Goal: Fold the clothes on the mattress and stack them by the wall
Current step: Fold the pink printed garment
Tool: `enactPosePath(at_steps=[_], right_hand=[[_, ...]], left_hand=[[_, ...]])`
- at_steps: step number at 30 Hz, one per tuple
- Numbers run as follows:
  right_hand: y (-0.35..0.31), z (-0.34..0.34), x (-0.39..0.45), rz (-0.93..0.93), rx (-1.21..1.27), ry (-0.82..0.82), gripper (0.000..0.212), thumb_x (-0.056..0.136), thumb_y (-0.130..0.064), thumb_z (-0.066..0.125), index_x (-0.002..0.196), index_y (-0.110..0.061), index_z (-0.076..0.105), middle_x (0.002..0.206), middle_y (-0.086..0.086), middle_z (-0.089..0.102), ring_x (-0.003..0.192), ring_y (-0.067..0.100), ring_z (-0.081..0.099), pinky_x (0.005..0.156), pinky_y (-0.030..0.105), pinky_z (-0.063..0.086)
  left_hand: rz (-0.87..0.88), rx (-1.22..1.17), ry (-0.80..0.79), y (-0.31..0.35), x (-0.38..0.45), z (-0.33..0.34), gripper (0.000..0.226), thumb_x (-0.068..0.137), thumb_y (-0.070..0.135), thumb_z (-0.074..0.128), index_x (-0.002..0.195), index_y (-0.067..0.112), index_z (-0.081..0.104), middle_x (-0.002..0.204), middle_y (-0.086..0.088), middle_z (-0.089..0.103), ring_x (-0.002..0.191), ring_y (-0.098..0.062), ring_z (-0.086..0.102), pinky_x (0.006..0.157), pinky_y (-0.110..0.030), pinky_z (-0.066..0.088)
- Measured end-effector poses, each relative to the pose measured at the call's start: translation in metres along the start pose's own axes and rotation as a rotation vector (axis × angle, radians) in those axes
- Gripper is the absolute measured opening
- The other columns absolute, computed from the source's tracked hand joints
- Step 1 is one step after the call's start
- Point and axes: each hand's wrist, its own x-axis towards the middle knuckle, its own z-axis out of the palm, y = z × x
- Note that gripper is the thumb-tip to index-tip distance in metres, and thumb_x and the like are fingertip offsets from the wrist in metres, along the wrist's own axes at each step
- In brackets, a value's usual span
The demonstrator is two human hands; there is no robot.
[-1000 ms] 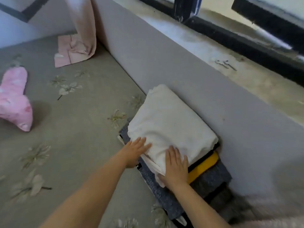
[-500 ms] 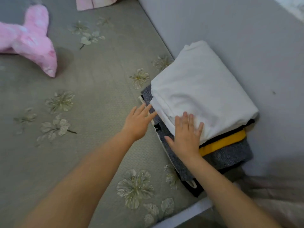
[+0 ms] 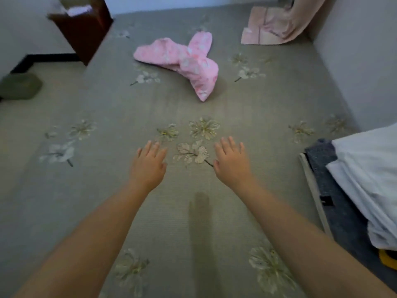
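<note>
Having left the white folded garment (image 3: pixel 365 168) atop the stack (image 3: pixel 335 203) by the wall (image 3: pixel 365 61), both the left hand (image 3: pixel 148 166) and right hand (image 3: pixel 233 164) are now reaching, fingers spread and empty, toward the crumpled pink garment (image 3: pixel 182 61) lying farther up the mattress (image 3: pixel 107 117), likely next for folding.

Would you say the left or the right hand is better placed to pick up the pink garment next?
Marginally the right hand: the pink garment lies ahead, its nearest tip toward that side. The left hand is open, empty and about level, so both could reach.
</note>
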Motion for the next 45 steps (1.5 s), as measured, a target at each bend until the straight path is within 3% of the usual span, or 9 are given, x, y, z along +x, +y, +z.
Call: enactPosePath(at_steps=[9,16,24,31,34,38,45], right_hand=[[-0.186,0.003,0.048,0.036,-0.030,0.020,0.055,0.092,-0.026,0.043,0.143,-0.011,0.028,0.151,0.010,0.025,0.142,0.027,0.015,0.112,0.042,0.013],[-0.203,-0.002,0.102,0.179,-0.080,0.043,0.052,0.090,-0.021,0.046,0.139,-0.008,0.034,0.147,0.010,0.032,0.140,0.026,0.020,0.110,0.043,0.018],[-0.138,0.074,0.167,0.353,-0.127,-0.027,0.055,0.094,-0.025,0.040,0.144,-0.011,0.023,0.152,0.009,0.022,0.142,0.028,0.014,0.113,0.045,0.014],[-0.079,0.189,0.225,0.397,-0.059,-0.148,0.057,0.094,-0.034,0.041,0.144,-0.014,0.022,0.154,0.007,0.015,0.143,0.025,0.008,0.114,0.043,0.010],[-0.046,0.220,0.259,0.417,-0.023,-0.113,0.061,0.094,-0.041,0.039,0.146,-0.017,0.018,0.156,0.007,0.008,0.143,0.027,0.003,0.113,0.047,0.007],[-0.005,0.251,0.295,0.426,0.007,-0.135,0.064,0.094,-0.052,0.030,0.147,-0.024,0.010,0.156,0.002,-0.003,0.143,0.022,-0.007,0.113,0.048,-0.003],[0.011,0.282,0.301,0.420,0.003,0.034,0.061,0.092,-0.053,0.032,0.146,-0.029,0.017,0.156,-0.004,0.006,0.144,0.017,0.000,0.111,0.039,-0.011]], left_hand=[[0.012,-0.052,-0.086,-0.201,-0.040,-0.003,0.049,0.099,0.032,0.029,0.145,0.020,0.019,0.155,-0.004,0.011,0.143,-0.022,0.004,0.115,-0.039,0.008],[0.008,-0.053,0.008,-0.266,0.007,-0.007,0.048,0.098,0.033,0.030,0.144,0.020,0.023,0.154,-0.005,0.017,0.142,-0.023,0.009,0.113,-0.038,0.013],[0.086,-0.086,0.028,-0.249,0.118,0.054,0.049,0.098,0.037,0.030,0.143,0.018,0.024,0.153,-0.005,0.019,0.142,-0.023,0.009,0.113,-0.038,0.011],[0.109,-0.131,-0.107,-0.203,0.211,0.157,0.051,0.098,0.040,0.024,0.144,0.018,0.023,0.154,-0.004,0.017,0.143,-0.022,0.007,0.114,-0.036,0.011],[0.122,-0.196,-0.148,-0.177,0.255,0.190,0.052,0.097,0.039,0.028,0.144,0.016,0.023,0.153,-0.006,0.018,0.142,-0.025,0.008,0.115,-0.037,0.011],[0.164,-0.226,-0.087,-0.149,0.319,0.212,0.055,0.096,0.040,0.034,0.143,0.015,0.025,0.153,-0.008,0.019,0.142,-0.026,0.008,0.114,-0.037,0.010],[0.149,-0.252,0.007,-0.126,0.417,0.233,0.057,0.096,0.043,0.027,0.146,0.017,0.018,0.155,-0.009,0.011,0.143,-0.024,0.005,0.114,-0.042,0.002]])
